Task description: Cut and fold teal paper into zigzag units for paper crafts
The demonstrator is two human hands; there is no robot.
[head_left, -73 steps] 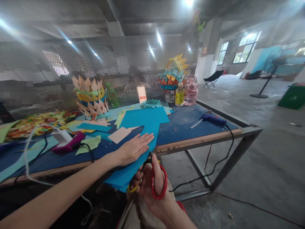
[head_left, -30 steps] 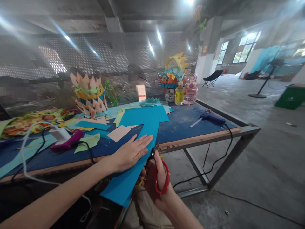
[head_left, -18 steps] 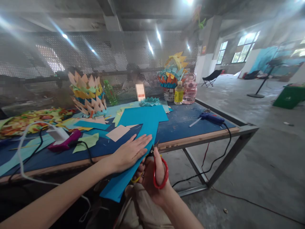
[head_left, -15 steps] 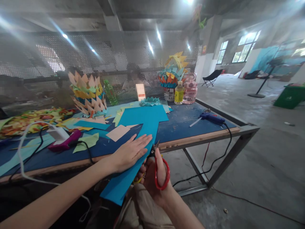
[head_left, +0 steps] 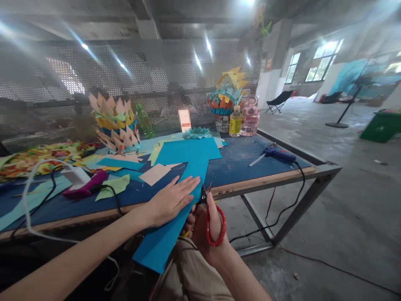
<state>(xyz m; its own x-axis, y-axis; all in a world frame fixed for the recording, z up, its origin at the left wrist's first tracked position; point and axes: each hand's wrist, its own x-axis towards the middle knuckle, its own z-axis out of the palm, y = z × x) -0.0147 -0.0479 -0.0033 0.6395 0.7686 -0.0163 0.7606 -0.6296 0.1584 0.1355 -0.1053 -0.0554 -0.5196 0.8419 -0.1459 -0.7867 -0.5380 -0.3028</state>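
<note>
A long blue paper strip [head_left: 163, 241] runs from the table over its front edge towards my lap. My left hand [head_left: 175, 200] lies flat on it, fingers stretched out and pressing it down. Red-handled scissors [head_left: 224, 225] are in my right hand [head_left: 203, 234], with the thumb through the red loop. Their blades are spread and stand just right of the strip's edge. Under the strip, part of the right hand's fingers is hidden. Farther back, a wider blue sheet [head_left: 184, 151] lies across the strip's far end; I cannot tell whether the two are joined.
Stacked paper crowns [head_left: 115, 125] stand at the back left, bottles [head_left: 235, 123] at the back right. A blue glue gun [head_left: 278, 154] lies near the right table edge, its cord hanging down. A purple power strip [head_left: 84, 184] and paper scraps lie on the left.
My right hand and the scissors have shifted slightly right, away from the strip's edge. The strip's near end has moved a little. My left hand has stayed in place.
</note>
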